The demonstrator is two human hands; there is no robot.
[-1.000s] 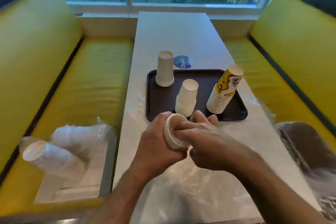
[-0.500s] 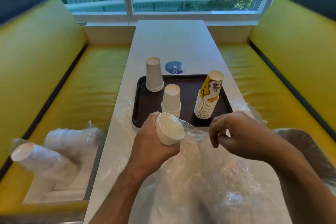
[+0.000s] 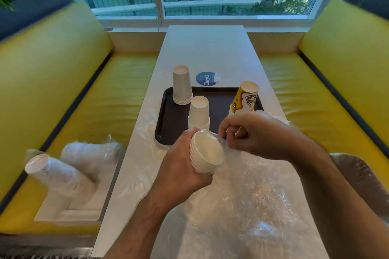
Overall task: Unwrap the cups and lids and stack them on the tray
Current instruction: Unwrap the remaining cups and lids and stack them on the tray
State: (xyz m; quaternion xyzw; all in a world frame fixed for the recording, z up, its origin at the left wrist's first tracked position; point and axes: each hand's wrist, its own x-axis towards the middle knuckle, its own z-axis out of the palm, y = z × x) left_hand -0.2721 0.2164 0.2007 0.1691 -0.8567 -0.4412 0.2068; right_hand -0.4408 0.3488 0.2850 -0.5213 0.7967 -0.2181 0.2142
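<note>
— Head view: why is the left hand [image 3: 181,160] wrapped around that stack of lids [image 3: 207,154]?

— To steady it above the table [image 3: 206,48] while the right hand [image 3: 250,134] pinches the plastic wrap [image 3: 223,143] off it.

— And the tray [image 3: 168,120]?

— Three upturned cup stacks: tall white [image 3: 182,85], short white [image 3: 199,112], printed [image 3: 245,98].

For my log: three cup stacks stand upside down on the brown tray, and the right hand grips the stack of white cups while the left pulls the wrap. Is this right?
Not quite: the hands are swapped. In the head view the left hand grips the stack of white cups, and the right hand pulls the wrap. Three stacks do stand upside down on the brown tray.
</note>
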